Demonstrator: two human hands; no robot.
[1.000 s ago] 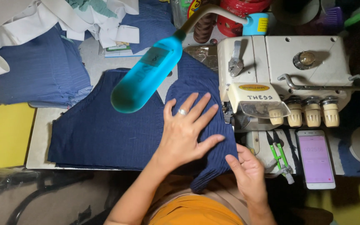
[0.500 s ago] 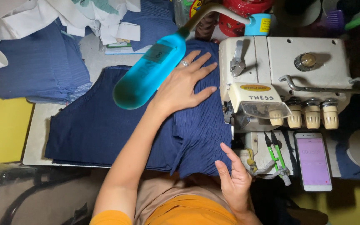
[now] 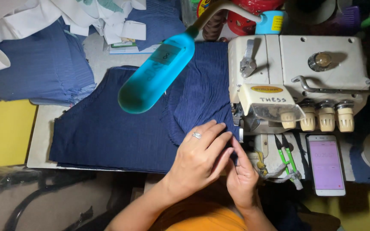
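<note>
A dark navy ribbed fabric (image 3: 108,132) lies spread on the white table, its right edge bunched against the cream overlock sewing machine (image 3: 296,64). My left hand (image 3: 200,156), with a ring on one finger, rests on the fabric's near right corner, fingers together and pointing at the machine's foot. Just below and to the right, my right hand (image 3: 241,175) pinches the same fabric edge, its fingers touching those of the left hand. Both hands sit right in front of the machine's needle area, which is partly hidden by the fabric.
A turquoise lamp head (image 3: 155,79) on a bent arm hangs over the fabric. A smartphone (image 3: 326,164) and green thread snips (image 3: 285,158) lie right of the hands. A stack of blue fabric (image 3: 39,72) and white cloth (image 3: 65,13) lie at the back left.
My left hand has drawn back from the far part of the fabric to its near right corner. My right hand has risen to meet it, and the fabric edge now lies at the machine.
</note>
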